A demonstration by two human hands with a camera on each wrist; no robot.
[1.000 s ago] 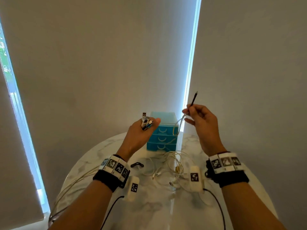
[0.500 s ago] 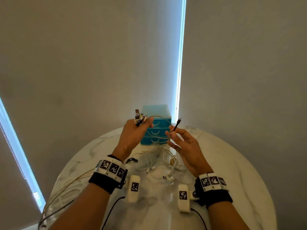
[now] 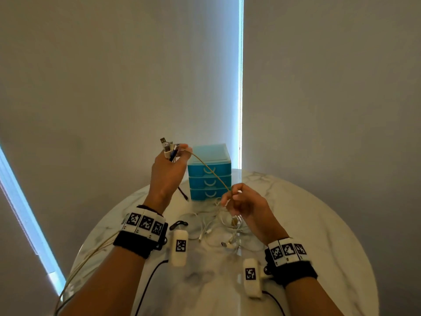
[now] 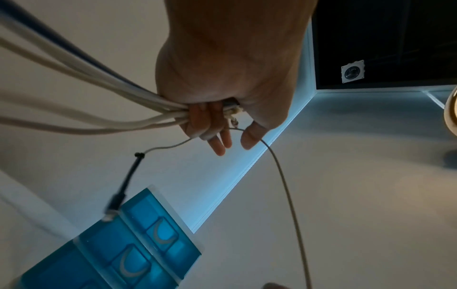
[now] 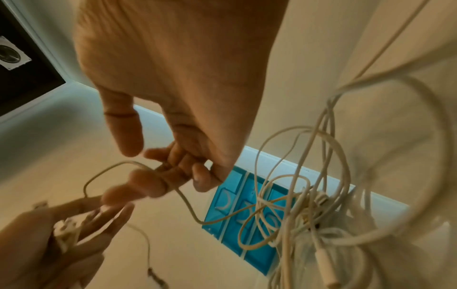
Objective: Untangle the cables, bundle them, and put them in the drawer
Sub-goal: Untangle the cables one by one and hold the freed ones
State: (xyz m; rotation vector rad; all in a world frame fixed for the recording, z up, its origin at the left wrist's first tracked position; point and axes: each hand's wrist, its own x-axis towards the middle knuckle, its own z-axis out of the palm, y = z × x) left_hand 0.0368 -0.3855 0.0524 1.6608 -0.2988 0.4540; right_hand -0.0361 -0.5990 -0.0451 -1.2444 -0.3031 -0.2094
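My left hand [image 3: 175, 156] is raised in front of the blue drawer unit [image 3: 209, 172] and grips a bunch of cable plug ends [image 3: 168, 147]. Their white cables [image 4: 99, 101] trail back past my wrist. A thin beige cable [image 3: 209, 169] drapes over the left fingers; its black plug [image 3: 183, 195] dangles below the hand. The cable runs down to my right hand [image 3: 230, 195], which pinches it [image 5: 158, 172] above the tangle of white cables [image 3: 218, 226] on the table. All three drawers are shut.
The round marble table [image 3: 319, 224] ends near both forearms. A small black clip [image 3: 178, 224] lies by my left wrist. Several cables hang off the table's left edge [image 3: 91, 258]. Grey blinds stand close behind the drawer unit.
My right hand came down from its raised spot and toward the left hand. The black plug it held now hangs below the left hand, and the right hand holds the thin cable lower down.
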